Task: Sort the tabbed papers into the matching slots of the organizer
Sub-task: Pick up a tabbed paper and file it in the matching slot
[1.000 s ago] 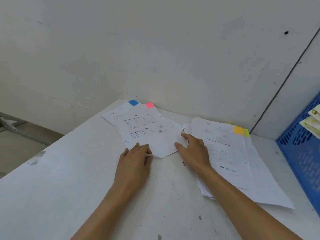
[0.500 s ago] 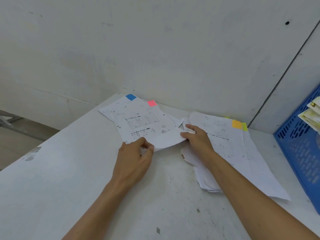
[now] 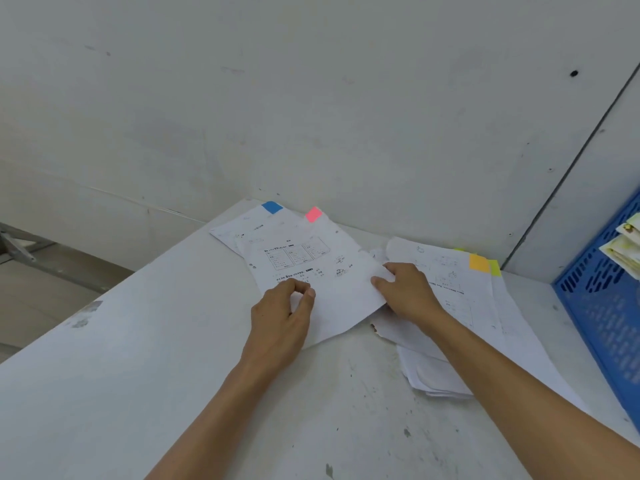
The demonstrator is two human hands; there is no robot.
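Note:
A printed sheet with a pink tab [image 3: 313, 214] lies tilted on the white table, partly over a sheet with a blue tab [image 3: 272, 206]. My left hand [image 3: 282, 315] pinches the pink-tabbed sheet's [image 3: 332, 271] near left edge between thumb and fingers. My right hand [image 3: 407, 292] grips its right edge, lifting that side slightly. To the right lies a loose pile of papers [image 3: 460, 306] carrying an orange tab [image 3: 479, 262] and a green tab [image 3: 495, 267]. The blue organizer [image 3: 602, 306] stands at the right edge, with papers [image 3: 627, 244] in a slot.
The white table [image 3: 173, 375] meets the wall at the back, right behind the papers. Its left edge drops off toward a grey metal frame [image 3: 20, 244] on the floor. Scuffs and dark specks mark the tabletop near me.
Both hands went from lying flat on the papers to grasping the pink-tabbed sheet's edges. The sheet has lifted a little and shifted right, over the pile's edge.

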